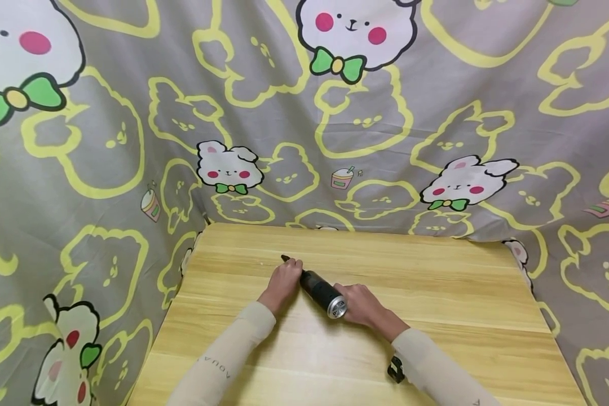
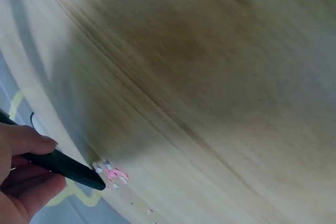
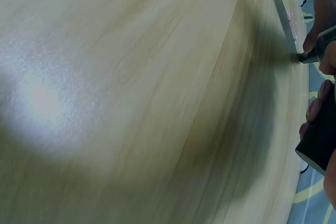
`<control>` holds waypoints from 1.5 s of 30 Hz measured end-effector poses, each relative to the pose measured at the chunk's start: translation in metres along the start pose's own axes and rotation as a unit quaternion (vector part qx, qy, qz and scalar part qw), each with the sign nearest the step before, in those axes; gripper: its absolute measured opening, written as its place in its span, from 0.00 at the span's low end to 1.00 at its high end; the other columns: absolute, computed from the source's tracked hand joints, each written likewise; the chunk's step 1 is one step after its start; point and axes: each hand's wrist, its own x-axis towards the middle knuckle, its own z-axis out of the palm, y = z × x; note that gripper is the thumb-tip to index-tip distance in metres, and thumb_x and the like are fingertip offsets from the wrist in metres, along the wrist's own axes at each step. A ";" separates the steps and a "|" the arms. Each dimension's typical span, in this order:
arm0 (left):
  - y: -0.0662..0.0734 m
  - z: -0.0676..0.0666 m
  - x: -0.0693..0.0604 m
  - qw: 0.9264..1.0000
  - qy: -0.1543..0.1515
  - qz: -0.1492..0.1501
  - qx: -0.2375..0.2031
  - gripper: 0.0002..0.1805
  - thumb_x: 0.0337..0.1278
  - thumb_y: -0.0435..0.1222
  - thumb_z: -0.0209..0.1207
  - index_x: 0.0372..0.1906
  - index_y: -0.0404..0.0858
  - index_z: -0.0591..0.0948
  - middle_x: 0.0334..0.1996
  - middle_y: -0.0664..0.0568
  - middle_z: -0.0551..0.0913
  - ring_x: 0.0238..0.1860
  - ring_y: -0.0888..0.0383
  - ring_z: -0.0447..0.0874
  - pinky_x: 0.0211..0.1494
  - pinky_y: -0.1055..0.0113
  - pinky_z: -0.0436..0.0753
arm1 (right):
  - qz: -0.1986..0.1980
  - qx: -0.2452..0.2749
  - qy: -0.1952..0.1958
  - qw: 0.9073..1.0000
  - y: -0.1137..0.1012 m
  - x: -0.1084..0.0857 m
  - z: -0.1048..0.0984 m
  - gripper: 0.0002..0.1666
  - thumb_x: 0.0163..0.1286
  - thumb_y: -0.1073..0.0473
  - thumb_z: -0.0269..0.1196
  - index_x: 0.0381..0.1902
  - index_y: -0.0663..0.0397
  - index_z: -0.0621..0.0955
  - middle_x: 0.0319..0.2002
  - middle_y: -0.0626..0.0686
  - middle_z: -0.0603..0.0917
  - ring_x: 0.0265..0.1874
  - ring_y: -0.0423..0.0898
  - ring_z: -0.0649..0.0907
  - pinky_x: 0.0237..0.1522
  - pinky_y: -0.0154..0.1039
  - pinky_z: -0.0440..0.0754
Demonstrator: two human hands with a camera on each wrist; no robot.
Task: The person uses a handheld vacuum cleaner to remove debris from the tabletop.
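Note:
A black handheld vacuum cleaner (image 1: pixel 321 288) with a silver round end lies slantwise between my two hands over the wooden table (image 1: pixel 436 282). My left hand (image 1: pixel 285 280) holds its narrow nozzle (image 2: pixel 73 170) between thumb and fingers. Around the vacuum's handle (image 3: pixel 319 135) curl the fingers of my right hand (image 1: pixel 361 304), at the body's right side. Small pink and white scraps (image 2: pixel 115 174) lie on the table beside the nozzle tip in the left wrist view. The same scraps (image 3: pixel 292 23) show near the tip in the right wrist view.
A grey curtain (image 1: pixel 284 124) with rabbit prints hangs behind the table and along both sides. Small pale crumbs (image 2: pixel 150 211) are scattered near the table's edge. A black device (image 1: pixel 396 369) sits at my right sleeve.

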 end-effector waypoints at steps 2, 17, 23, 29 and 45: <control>0.000 -0.001 -0.002 1.000 -0.002 -0.002 0.000 0.06 0.56 0.20 0.67 0.33 0.31 0.83 0.28 0.41 0.87 0.28 0.52 0.90 0.25 0.66 0.90 | 0.000 0.004 -0.004 1.000 -0.001 0.000 0.000 0.24 0.46 0.56 0.77 0.39 0.51 0.78 0.21 0.43 0.83 0.17 0.36 0.79 0.20 0.28 0.78; 0.002 -0.009 -0.014 1.000 0.002 -0.006 0.028 0.07 0.55 0.21 0.69 0.33 0.32 0.83 0.28 0.43 0.86 0.28 0.54 0.89 0.25 0.71 0.89 | 0.002 0.039 -0.010 0.999 -0.005 -0.001 0.002 0.23 0.46 0.59 0.76 0.40 0.53 0.79 0.24 0.46 0.85 0.20 0.40 0.84 0.24 0.31 0.84; -0.001 -0.013 -0.021 1.000 0.014 -0.003 0.022 0.06 0.53 0.20 0.68 0.33 0.31 0.83 0.26 0.42 0.85 0.25 0.55 0.88 0.23 0.70 0.88 | -0.004 0.055 -0.012 0.998 -0.005 0.001 0.004 0.24 0.45 0.61 0.77 0.41 0.53 0.80 0.25 0.46 0.87 0.21 0.39 0.84 0.25 0.29 0.84; -0.009 -0.012 -0.026 1.000 0.016 -0.008 0.021 0.05 0.56 0.20 0.67 0.35 0.31 0.85 0.25 0.42 0.85 0.22 0.55 0.86 0.22 0.70 0.88 | 0.018 0.089 -0.016 0.996 -0.005 0.007 0.007 0.26 0.44 0.62 0.77 0.42 0.53 0.80 0.24 0.45 0.85 0.21 0.38 0.82 0.24 0.29 0.81; -0.021 -0.016 -0.039 0.999 0.007 -0.034 0.019 0.06 0.53 0.18 0.67 0.34 0.29 0.84 0.27 0.40 0.87 0.23 0.53 0.88 0.22 0.69 0.87 | -0.002 0.069 -0.047 0.997 -0.015 0.027 0.009 0.23 0.50 0.57 0.77 0.44 0.53 0.81 0.28 0.46 0.88 0.24 0.39 0.85 0.28 0.31 0.85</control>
